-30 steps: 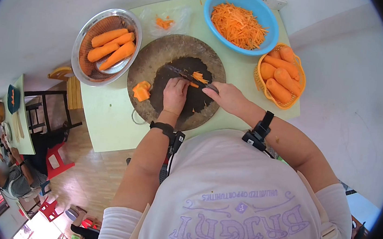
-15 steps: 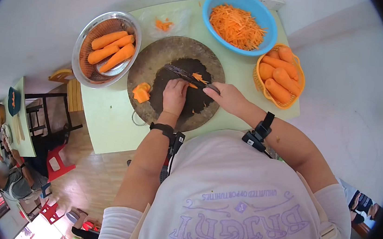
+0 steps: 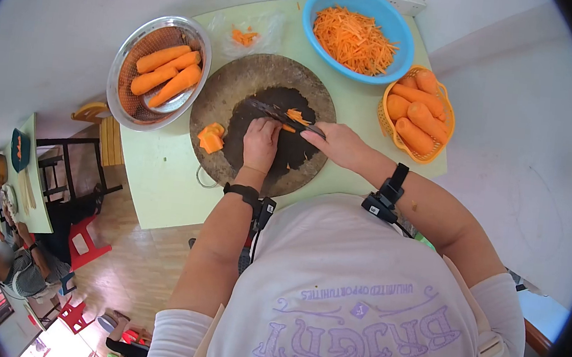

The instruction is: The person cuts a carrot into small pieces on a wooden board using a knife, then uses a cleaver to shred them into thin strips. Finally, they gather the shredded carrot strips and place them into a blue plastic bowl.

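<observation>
Right now, in the head view, the person's right hand point(image 3: 340, 144) is closed around the handle of a dark-bladed kitchen knife point(image 3: 280, 114), with the blade lying across the wet, dark middle of the round wooden chopping board point(image 3: 240, 80). The left hand point(image 3: 261, 142) rests on the board with the fingers curled down. It seems to press a small piece of carrot against the blade, but the piece itself is hidden under the fingers, so I cannot tell how it is gripped. Just beside the blade lie some thin orange carrot strips point(image 3: 297, 117), and they touch the knife edge. I judge the fingertips are tucked in to stay away from the edge.

On the left side of the board sits a chunk of orange carrot point(image 3: 211, 136), apart from both hands, probably kept there for later cutting. Behind the board on the left stands a round metal colander point(image 3: 125, 57) with whole peeled carrots. To the right, a blue plastic bowl point(image 3: 316, 0) holds a heap of shredded carrot, near enough to receive the strips. Beside it an orange plastic basket point(image 3: 384, 116) holds more whole carrots. All stand on a pale green table point(image 3: 161, 172).
</observation>
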Demonstrator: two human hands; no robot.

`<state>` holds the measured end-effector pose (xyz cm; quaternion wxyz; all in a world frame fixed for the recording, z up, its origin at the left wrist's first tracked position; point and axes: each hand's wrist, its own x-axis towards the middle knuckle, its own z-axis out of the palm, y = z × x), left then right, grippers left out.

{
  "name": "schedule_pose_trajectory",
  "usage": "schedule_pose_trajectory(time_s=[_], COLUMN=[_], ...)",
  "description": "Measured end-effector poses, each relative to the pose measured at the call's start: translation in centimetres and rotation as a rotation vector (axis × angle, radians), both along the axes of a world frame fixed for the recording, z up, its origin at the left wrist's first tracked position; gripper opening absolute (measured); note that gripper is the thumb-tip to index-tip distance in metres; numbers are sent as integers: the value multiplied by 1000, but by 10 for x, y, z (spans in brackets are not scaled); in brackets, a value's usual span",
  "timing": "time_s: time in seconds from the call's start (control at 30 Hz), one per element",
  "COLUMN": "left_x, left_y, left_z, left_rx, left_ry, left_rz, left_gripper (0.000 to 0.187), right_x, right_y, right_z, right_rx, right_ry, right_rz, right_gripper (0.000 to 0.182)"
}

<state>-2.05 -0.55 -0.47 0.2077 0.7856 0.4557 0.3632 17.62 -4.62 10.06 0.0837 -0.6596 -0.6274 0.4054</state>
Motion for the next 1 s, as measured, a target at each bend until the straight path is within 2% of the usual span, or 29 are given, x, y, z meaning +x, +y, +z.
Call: schedule_pose_trajectory(time_s=[0.13,0.27,0.33,0.43,0.53,0.63,1.0], left_x=[0,1,0,0,0,0,0], left_y=[0,0,0,1,0,0,1], left_z=[-1,-1,-2,-3,-2,-3,-2], left_rx=[20,13,17,24,6,26,18], left_ry=[1,1,-11,4,9,12,5], left_rz=[2,9,1,4,5,8,4], left_gripper=[8,7,7,6,7,7,7], right_x=[-4,1,4,2,-1,-2,-1], right_y=[-3,-4,-2,-6,-8,-3,0], right_z=[-18,-25,-24,-8,2,7,-2], right_rx=[47,55,-92,-8,72,-13,-36], right_ry=[47,86,229,115,115,40,50], right_rz=[-50,-100,-201,-129,-79,-42,-37], right_gripper=[55,54,52,45,46,48,46])
